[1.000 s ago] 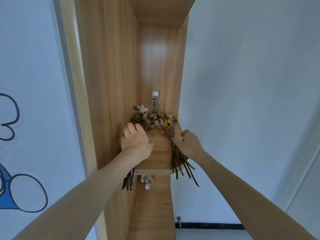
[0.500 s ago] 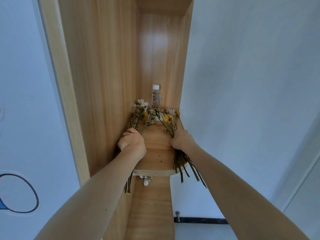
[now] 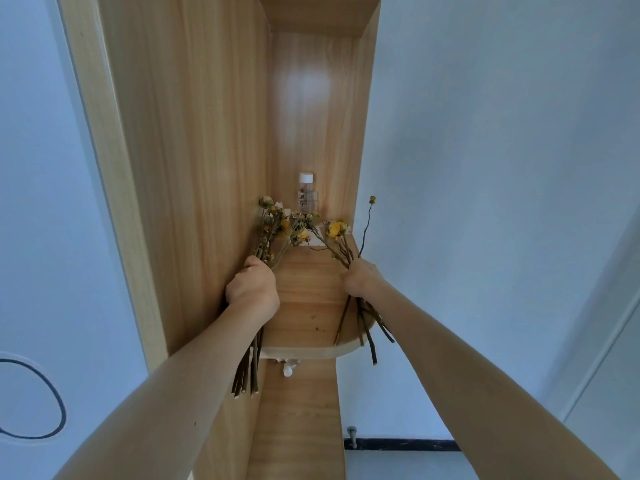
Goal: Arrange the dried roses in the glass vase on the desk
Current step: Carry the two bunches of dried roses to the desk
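Stood with both arms stretched up to a narrow wooden shelf (image 3: 304,317); held the left hand (image 3: 254,289) in a fist round one bunch of dried roses (image 3: 273,230), near the middle of the stems, flower heads beyond the knuckles, cut ends hanging below the wrist; held the right hand (image 3: 362,282) curled round a second bunch (image 3: 337,233) in the same manner, heads fanned out past the fingers, ends sticking out under the palm and over the rounded front edge of the shelf. Let one long thin stem (image 3: 367,223) stand apart, up and to the right of that hand. Gripped the stems at the middle, probably, so as to spare the brittle heads and to keep each bunch together; could not tell whether the heads lay on the board or just above it. Left a small clear bottle (image 3: 306,194) with white cap upright further away, between the two hands, untouched. Found no glass vase and no desk in view; judged the task therefore at its beginning: roses gathered, not yet carried or arranged.
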Demonstrator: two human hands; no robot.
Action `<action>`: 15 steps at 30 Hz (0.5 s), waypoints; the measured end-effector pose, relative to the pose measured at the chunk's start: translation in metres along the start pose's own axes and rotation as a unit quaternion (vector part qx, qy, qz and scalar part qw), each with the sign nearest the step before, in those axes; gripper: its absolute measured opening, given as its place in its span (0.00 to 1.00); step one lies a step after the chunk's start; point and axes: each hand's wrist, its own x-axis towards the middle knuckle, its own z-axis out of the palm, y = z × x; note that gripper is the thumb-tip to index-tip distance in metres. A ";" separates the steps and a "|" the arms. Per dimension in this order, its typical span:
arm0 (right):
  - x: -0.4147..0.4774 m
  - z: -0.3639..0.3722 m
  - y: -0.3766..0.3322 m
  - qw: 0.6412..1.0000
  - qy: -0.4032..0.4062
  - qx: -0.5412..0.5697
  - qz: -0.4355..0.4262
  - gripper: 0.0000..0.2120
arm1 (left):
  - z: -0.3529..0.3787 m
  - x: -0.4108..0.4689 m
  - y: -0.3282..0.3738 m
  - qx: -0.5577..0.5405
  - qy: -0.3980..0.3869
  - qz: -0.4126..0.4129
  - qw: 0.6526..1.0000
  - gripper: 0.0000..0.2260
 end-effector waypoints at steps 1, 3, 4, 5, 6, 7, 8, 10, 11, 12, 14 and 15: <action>-0.002 -0.002 0.001 1.000 -0.003 0.009 0.001 0.12 | -0.001 -0.001 0.000 -0.007 0.007 0.002 1.000 0.22; -0.006 -0.008 0.004 1.000 -0.009 0.028 0.007 0.09 | -0.003 -0.003 0.001 -0.023 0.018 0.002 1.000 0.20; -0.008 -0.010 0.005 0.999 -0.008 0.041 0.011 0.09 | -0.004 -0.004 0.001 -0.033 0.021 0.001 0.999 0.20; -0.009 -0.012 0.007 0.998 -0.006 0.055 0.013 0.09 | -0.006 -0.005 0.002 -0.048 0.023 0.000 0.999 0.20; -0.011 -0.014 0.008 0.998 -0.003 0.069 0.015 0.10 | -0.008 -0.008 0.002 -0.068 0.025 0.000 0.997 0.20; -0.013 -0.017 0.011 0.996 0.003 0.083 0.017 0.10 | -0.010 -0.011 0.003 -0.091 0.028 0.002 0.995 0.19; -0.015 -0.019 0.013 0.995 0.009 0.097 0.015 0.09 | -0.012 -0.014 0.004 -0.115 0.033 0.005 0.993 0.18; -0.020 -0.025 0.018 0.992 0.027 0.121 0.012 0.13 | -0.017 -0.024 0.004 -0.151 0.042 0.016 0.988 0.17; -0.022 -0.028 0.021 0.991 0.033 0.132 0.011 0.14 | -0.019 -0.029 0.004 -0.163 0.044 0.023 0.985 0.17; -0.023 -0.030 0.024 0.988 0.037 0.149 0.008 0.15 | -0.021 -0.033 0.002 -0.173 0.046 0.032 0.983 0.16; -0.029 -0.035 0.031 0.978 0.044 0.202 0.002 0.14 | -0.024 -0.044 -0.001 -0.189 0.044 0.049 0.980 0.15; -0.032 -0.038 0.033 0.973 0.047 0.225 -0.002 0.14 | -0.027 -0.049 -0.003 -0.197 0.041 0.053 0.978 0.14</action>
